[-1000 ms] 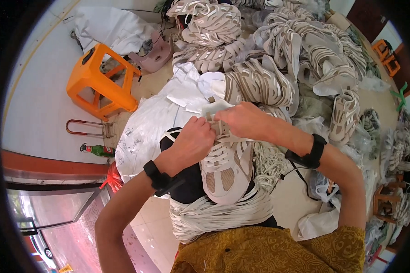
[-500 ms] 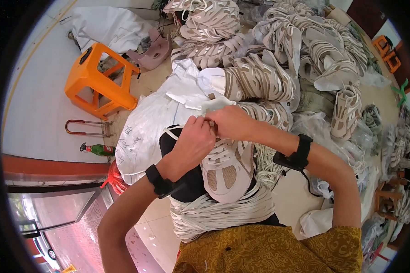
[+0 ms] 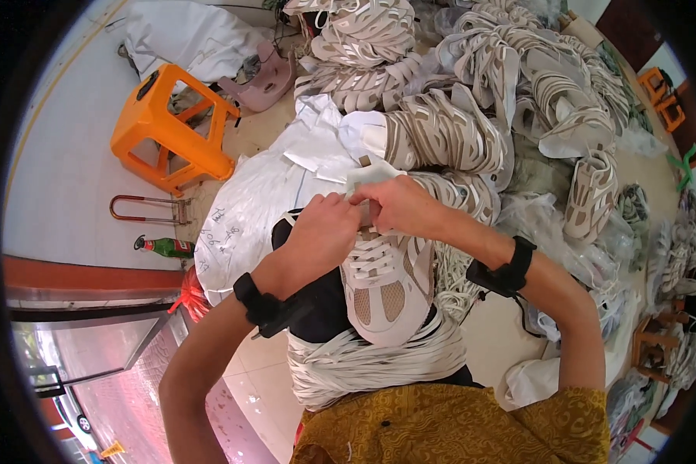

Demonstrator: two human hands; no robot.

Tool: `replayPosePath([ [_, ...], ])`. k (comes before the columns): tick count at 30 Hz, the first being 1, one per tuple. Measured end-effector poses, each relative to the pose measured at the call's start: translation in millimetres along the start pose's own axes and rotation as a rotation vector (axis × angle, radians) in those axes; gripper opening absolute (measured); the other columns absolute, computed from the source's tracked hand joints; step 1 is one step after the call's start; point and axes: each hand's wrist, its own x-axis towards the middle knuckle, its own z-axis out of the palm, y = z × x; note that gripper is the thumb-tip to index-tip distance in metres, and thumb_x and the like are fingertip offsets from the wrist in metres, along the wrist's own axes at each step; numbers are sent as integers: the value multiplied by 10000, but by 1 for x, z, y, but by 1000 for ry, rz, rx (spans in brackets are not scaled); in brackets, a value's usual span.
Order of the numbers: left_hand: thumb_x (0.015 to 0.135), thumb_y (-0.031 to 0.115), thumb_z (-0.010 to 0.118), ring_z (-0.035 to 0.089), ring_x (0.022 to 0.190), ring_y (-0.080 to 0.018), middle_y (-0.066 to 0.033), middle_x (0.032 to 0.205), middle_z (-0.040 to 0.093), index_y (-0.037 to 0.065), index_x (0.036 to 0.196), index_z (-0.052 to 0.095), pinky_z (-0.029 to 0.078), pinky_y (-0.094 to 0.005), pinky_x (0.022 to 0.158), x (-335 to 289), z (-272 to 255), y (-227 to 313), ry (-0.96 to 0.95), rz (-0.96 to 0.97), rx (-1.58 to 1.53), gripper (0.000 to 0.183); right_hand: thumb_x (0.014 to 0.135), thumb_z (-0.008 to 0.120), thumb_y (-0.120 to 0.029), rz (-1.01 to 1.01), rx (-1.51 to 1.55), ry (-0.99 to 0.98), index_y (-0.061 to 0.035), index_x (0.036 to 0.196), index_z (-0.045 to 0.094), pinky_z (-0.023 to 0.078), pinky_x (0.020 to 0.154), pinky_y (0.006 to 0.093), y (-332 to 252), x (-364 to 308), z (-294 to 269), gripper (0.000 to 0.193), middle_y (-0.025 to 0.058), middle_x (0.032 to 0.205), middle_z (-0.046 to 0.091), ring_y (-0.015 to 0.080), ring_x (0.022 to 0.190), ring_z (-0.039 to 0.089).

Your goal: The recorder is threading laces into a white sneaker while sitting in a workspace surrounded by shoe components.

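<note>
- Fingers of the right hand (image 3: 404, 203) have loosened from the tight bunch they made half a second ago, baring a pale patch of the shoe (image 3: 388, 298) beneath them; the left hand (image 3: 322, 230) has drawn a touch toward the body.
- In the head view, the only one, the shoe lies toe toward its handler on the dark-clad lap (image 3: 315, 313), just beyond a thick bundle (image 3: 379, 363) of pale laces.
- Left fingers are curled in, knuckles up; I cannot tell what, if anything, they pinch.
- Right thumb and forefinger arch over the shoe's opening, tips near the left hand's; their hold is hidden from where I stand.
- A pale flap (image 3: 375, 172) sticks out past both hands, and crossed lacing (image 3: 373, 261) shows just below them.
- The shift looks slight to me: both hands are busy at the same end of the shoe, so the work seems midway.
- Beyond lie a white sack (image 3: 259, 205), stacked shoe uppers (image 3: 445, 135) and an orange stool (image 3: 151, 127).
</note>
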Motion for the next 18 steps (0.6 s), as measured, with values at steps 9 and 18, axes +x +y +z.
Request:
replayPosePath([
  [9,702,73,521,521,691,-251,-83,675,538,65,665,555,411,-358,609,3,-2,-3,-116,-26,-10,51,667,583,-108,-1,-81,23,-79,919,618,466,663,386,-4,-3,0,256,162,749,616,323,726,596],
  [18,670,69,528,528,694,-244,-69,654,536,71,671,543,419,-355,604,3,-3,-5,-145,-39,7,15,650,565,-97,-56,-57,117,-99,930,614,447,589,347,3,-9,-6,284,116,653,580,267,619,572],
])
